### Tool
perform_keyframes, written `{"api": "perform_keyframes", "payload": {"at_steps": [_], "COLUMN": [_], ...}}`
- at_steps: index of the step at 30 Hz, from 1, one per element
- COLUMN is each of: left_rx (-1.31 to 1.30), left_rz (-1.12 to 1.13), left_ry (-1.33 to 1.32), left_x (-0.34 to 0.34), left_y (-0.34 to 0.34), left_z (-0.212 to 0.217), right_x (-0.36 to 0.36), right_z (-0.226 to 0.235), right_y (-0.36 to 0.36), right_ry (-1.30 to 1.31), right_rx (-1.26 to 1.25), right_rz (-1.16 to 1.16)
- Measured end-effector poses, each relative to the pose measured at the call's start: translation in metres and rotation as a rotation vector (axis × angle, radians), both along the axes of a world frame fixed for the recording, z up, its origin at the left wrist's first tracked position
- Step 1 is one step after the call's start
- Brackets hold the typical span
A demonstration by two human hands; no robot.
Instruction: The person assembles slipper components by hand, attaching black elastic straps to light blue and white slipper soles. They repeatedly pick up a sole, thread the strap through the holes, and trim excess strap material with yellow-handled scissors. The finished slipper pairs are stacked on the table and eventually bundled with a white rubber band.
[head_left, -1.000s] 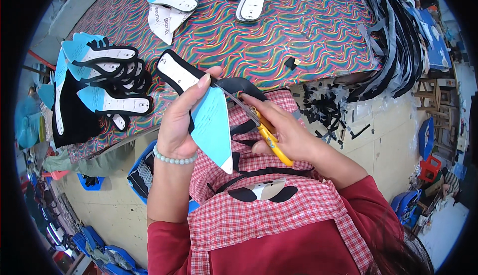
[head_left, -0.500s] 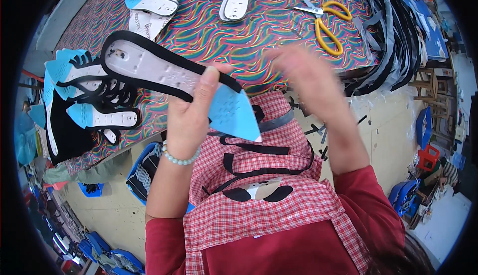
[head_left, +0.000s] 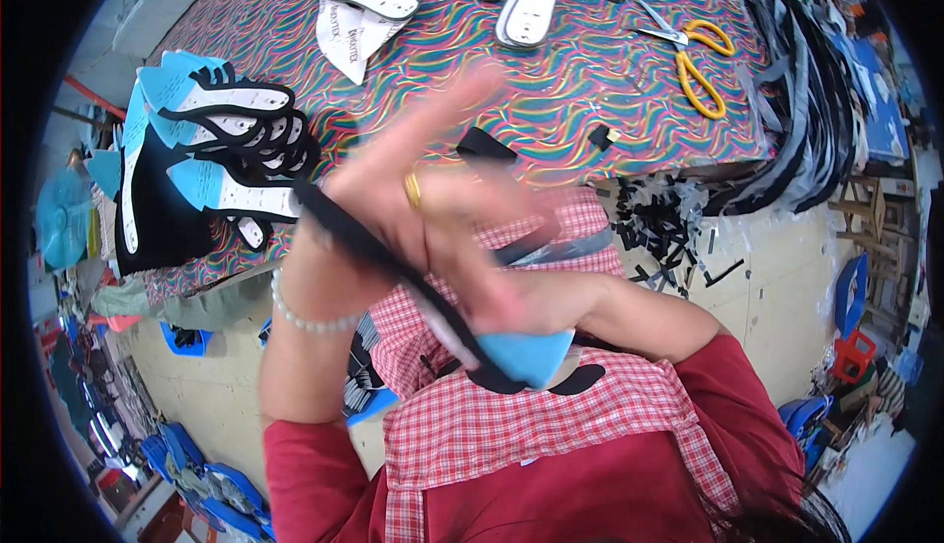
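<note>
A shoe insole (head_left: 447, 322) with a black rim and a light-blue pointed toe hangs tilted over my lap, seen nearly edge-on. It crosses in front of the palm of my left hand (head_left: 393, 204), whose fingers are blurred but spread apart; a ring and a pale bead bracelet show on that side. My right hand (head_left: 536, 302) comes in from the right beside the blue toe. Its fingers are blurred and partly hidden behind the left hand, so its grip does not show. A short black strip (head_left: 487, 145) lies on the table edge beyond them.
Rimmed insoles (head_left: 236, 100) are stacked at the left on the patterned table (head_left: 442, 51). Bare white insoles (head_left: 536, 2) and yellow-handled scissors (head_left: 693, 46) lie at the back. Black strips (head_left: 816, 120) hang at the right edge, with scraps (head_left: 654, 223) on the floor below.
The insole has swung down toward my lap and turned edge-on. My left fingers have spread from their grip on it, and my right hand has come down and left to its toe.
</note>
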State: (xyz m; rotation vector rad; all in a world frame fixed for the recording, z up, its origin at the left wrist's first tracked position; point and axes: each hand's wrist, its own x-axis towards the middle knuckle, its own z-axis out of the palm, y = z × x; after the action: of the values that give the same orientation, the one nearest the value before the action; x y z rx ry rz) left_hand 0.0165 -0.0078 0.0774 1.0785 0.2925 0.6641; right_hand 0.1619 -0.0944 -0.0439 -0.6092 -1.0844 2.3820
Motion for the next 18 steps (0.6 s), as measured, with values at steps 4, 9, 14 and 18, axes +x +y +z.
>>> {"api": "perform_keyframes", "payload": {"at_steps": [4, 9, 14, 18], "left_rx": [1.003, 1.728, 1.607, 1.068], "left_rz": [0.003, 0.007, 0.289, 0.325], "left_ry": [0.552, 1.535, 1.67, 1.048], "left_x": [-0.045, -0.134, -0.141, -0.053], "left_y": [-0.001, 0.113, 0.132, 0.134], "left_z": [0.065, 0.052, 0.017, -0.031], "right_x": [0.002, 0.039, 0.034, 0.038], "right_z": [0.016, 0.01, 0.012, 0.034], "right_y": [0.043, 0.083, 0.078, 0.06], "right_ry": [-0.617, -1.28, -0.933, -0.497], "right_rx": [1.178, 1.28, 0.965, 0.676], "right_rz": [-0.854, -0.711, -0.81, -0.704]}}
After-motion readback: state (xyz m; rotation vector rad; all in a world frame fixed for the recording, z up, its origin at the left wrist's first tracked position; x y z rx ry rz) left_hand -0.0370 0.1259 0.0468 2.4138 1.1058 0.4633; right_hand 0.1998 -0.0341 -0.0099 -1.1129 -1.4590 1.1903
